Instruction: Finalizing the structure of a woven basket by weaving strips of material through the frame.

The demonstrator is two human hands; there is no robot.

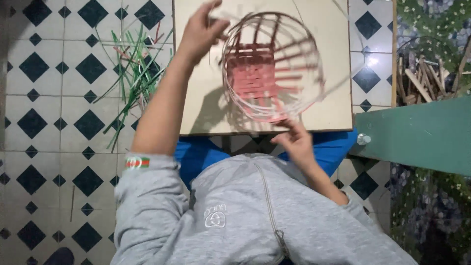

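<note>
Holding: the left hand (201, 30), in the upper middle of the frame, has its fingers curled around the rim of a half-woven round basket of pink and pale flat strips (272, 68), thumb raised above the rim.
Right hand: the right hand (294, 141), at the lower middle, lies at the near rim of the half-woven basket with fingers loosely spread; whether it pinches a strip cannot be told, the picture being blurred there.
Basket: it sits tilted on its side over a pale square wooden board (324, 108), its open mouth turned toward the camera, a woven pink base deep inside and loose upright strips fanning out to the rim.
Board: it fills the upper centre and rests above a blue surface (196, 154) just below its near edge.
Floor: white tiles with dark blue diamonds (49, 98) cover the left side.
Loose strips: a scattered bundle of thin green and red strips (135, 73) lies on the tiles at the upper left, just beside the board.
Right edge: a green painted plank (422, 135) crosses the right side, with a heap of short wooden sticks (424, 81) above it.
Clothing: a grey zipped sweatshirt (245, 216) fills the bottom of the frame.
</note>
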